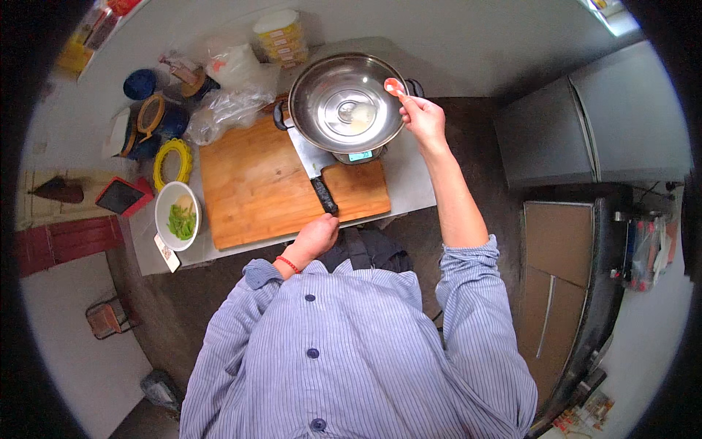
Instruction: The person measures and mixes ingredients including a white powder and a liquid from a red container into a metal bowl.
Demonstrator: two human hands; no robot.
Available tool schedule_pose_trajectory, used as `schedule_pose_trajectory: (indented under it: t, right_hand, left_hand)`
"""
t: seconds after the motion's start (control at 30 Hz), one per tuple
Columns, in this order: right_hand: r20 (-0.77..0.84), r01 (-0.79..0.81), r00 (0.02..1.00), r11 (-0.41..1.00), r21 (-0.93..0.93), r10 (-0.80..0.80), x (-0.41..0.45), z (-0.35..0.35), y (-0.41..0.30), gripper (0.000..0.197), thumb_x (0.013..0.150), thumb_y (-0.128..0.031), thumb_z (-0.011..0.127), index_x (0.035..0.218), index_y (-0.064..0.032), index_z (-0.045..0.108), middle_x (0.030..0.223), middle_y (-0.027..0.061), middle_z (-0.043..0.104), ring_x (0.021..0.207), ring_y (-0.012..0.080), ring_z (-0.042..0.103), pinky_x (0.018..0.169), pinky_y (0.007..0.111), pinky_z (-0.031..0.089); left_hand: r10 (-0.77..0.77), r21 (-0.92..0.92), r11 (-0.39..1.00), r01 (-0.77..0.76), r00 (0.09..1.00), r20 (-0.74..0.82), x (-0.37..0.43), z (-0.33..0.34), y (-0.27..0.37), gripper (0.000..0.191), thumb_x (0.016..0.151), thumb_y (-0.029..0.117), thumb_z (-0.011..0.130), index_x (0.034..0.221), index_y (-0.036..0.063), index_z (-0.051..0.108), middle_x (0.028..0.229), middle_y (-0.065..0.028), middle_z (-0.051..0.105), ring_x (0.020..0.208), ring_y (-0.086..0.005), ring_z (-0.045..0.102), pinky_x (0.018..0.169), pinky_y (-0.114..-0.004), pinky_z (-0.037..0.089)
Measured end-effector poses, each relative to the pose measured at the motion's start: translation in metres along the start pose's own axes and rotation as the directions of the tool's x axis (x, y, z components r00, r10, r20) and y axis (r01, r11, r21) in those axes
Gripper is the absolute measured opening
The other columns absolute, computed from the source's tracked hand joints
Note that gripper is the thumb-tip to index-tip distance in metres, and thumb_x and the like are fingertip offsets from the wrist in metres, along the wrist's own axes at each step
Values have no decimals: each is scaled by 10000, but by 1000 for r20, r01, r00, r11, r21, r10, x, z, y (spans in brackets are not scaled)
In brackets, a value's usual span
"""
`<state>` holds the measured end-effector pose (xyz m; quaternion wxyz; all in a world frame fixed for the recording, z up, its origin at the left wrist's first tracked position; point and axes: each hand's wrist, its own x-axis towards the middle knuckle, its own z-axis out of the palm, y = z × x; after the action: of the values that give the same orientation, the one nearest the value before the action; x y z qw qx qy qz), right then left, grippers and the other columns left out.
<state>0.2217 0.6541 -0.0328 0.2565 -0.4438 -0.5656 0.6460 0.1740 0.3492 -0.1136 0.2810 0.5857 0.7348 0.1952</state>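
My right hand [426, 118] holds a small red spoon [394, 86] with something white in its bowl, over the right rim of a wide steel pan [323, 82]. A small patch of pale granular stuff [362, 116] lies on the pan's bottom. Under the pan sits a digital kitchen scale [361, 157] with its display lit. My left hand [317, 237] rests curled at the front edge of a wooden cutting board [247, 181], just below the black handle of a cleaver [309, 152]. Its fingertips are hidden. The cleaver's blade reaches toward the pan.
Left of the board stands a white bowl [162, 204] with cut green vegetables [182, 222]. Behind it are a yellow scalloped ring [158, 164], dark blue jars [174, 122] and clear plastic bags [236, 107]. Stacked yellow-white tubs [281, 38] stand against the wall. A refrigerator [548, 131] is at right.
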Motion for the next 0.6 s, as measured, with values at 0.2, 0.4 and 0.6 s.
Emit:
schedule_pose_trajectory:
  t: [0.2, 0.4, 0.6]
  right_hand:
    - [-34, 27, 999, 1000, 6, -27, -10, -11, -8, 206, 804, -227, 628, 791, -22, 646, 617, -27, 550, 506, 29, 453, 457, 178, 359]
    - [-54, 69, 996, 998, -11, -69, -11, -18, -7, 232, 797, -238, 632, 732, -17, 654, 588, -18, 559, 502, 45, 469, 485, 203, 386]
    - [-30, 79, 996, 988, -133, -84, -6, -18, -1, 242, 795, -244, 628, 750, -8, 657, 584, -12, 562, 508, 49, 478, 490, 213, 390]
  left_hand:
    - [47, -8, 999, -47, 999, 5, 6, -5, 3, 140, 790, 121, 478, 746, -5, 518, 746, -182, 524, 704, -368, 546, 627, -434, 453]
    - [34, 19, 999, -35, 998, 44, 10, -6, 3, 136, 785, 115, 477, 732, 0, 526, 732, -177, 529, 694, -366, 547, 627, -430, 453]
    - [2, 14, 1000, -2, 1000, 20, 9, -6, 5, 150, 791, 122, 472, 728, -2, 530, 744, -178, 534, 707, -365, 552, 633, -434, 456]
